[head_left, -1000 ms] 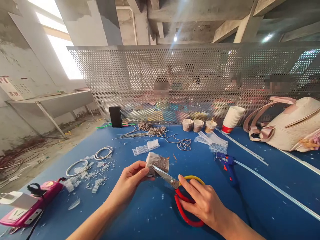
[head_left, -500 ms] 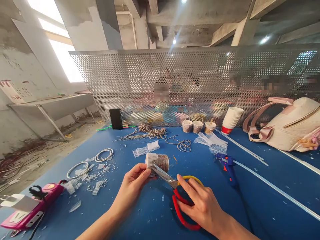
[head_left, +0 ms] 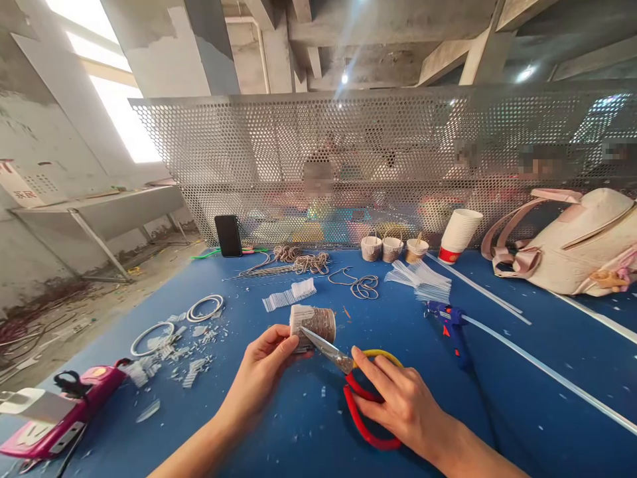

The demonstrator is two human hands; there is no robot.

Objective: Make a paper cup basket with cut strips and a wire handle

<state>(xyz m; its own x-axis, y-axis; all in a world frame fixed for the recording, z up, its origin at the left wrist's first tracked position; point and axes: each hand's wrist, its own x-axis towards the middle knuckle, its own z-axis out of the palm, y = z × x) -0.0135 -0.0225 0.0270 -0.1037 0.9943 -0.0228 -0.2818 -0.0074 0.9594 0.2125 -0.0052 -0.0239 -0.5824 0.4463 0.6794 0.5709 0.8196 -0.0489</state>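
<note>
In the head view, the left hand (head_left: 261, 372) pinches a small rope-wrapped cup (head_left: 313, 323) between thumb and fingers, just above the blue table (head_left: 298, 431). The right hand (head_left: 398, 405) grips red-and-yellow scissors (head_left: 355, 385), fingers through the handles, blades nearly closed at the cup's white rim. A blue glue gun (head_left: 450, 328) lies nearby.

Blue table (head_left: 497, 398). Black phone (head_left: 228, 235) propped upright against perforated metal screen (head_left: 348, 133). Blue glue gun (head_left: 450, 325) right of centre; clear glue sticks (head_left: 421, 280) fanned behind it. Stack of paper cups (head_left: 460, 236) on its side; three small twine baskets (head_left: 391, 248) just left. White rings (head_left: 205, 307) among white scraps (head_left: 192, 362). Cream handbag (head_left: 582, 245) far right. Pink device (head_left: 64, 415) near left.
</note>
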